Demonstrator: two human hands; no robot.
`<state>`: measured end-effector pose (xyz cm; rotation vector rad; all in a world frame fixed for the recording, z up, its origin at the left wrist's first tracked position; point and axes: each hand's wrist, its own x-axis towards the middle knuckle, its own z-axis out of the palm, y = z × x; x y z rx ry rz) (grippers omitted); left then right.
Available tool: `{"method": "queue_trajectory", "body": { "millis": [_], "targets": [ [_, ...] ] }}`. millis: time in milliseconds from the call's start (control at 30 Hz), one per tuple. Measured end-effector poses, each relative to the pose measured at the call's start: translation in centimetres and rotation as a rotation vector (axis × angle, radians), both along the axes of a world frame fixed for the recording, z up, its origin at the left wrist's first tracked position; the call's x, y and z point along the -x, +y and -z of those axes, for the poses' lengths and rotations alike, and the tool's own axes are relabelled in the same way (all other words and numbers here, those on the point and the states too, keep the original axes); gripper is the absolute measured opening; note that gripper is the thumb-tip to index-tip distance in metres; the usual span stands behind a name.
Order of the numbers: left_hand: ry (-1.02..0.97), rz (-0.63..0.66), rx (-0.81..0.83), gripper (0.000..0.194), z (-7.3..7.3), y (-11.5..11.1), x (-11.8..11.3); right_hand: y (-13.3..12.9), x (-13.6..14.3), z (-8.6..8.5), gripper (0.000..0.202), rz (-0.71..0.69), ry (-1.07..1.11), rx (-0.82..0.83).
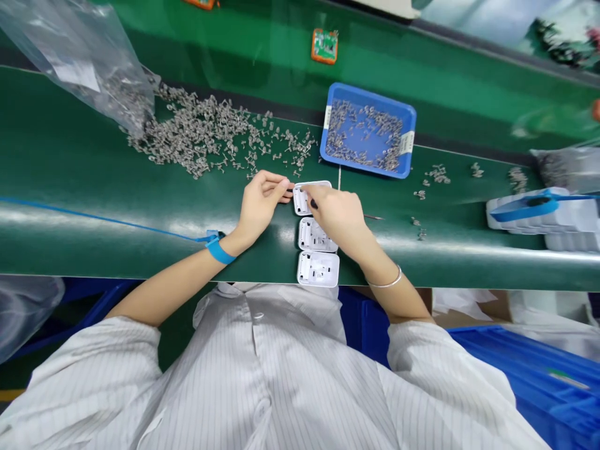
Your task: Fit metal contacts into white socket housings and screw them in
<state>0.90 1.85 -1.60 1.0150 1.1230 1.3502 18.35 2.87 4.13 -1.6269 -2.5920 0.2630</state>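
Three white plastic housings stand in a column before me: the far housing (300, 201), the middle housing (309, 235) and the near housing (318, 270). Their moulded insides face up. At the left edge of the far one, my left hand (262, 203) has its fingers pinched together; what lies between the fingertips is too small to make out. My right hand (341, 219) is closed over the same housing and covers its right part. A thin tool (374, 217) sticks out on the right of that hand, with a dark end showing by the fingers.
Small metal pieces (201, 134) lie heaped at left, spilling from a clear bag (103, 75). A blue tray (368, 167) holds more. Small clusters (438, 174) lie at right, near white stacked trays (520, 212). A blue cord (117, 220) runs to my left wristband.
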Motion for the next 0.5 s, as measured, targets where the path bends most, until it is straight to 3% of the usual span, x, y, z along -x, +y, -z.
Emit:
{"method": "queue_trajectory", "body": {
  "millis": [133,233,500],
  "targets": [
    [0.144,-0.054,-0.244,0.023,-1.0,-1.0,-0.3,-1.6,-1.6,-0.7,0.035,0.043,0.199,-0.143],
    [0.304,-0.054,-0.339,0.017,-1.3,-1.5,-0.3,-1.7,-2.0,-0.6,0.034,0.037,0.145,-0.119],
    [0.384,0.064,-0.193,0.007,0.1,-0.9,0.0,0.1,-0.7,0.8,0.041,-0.042,-0.08,0.031]
  ]
}}
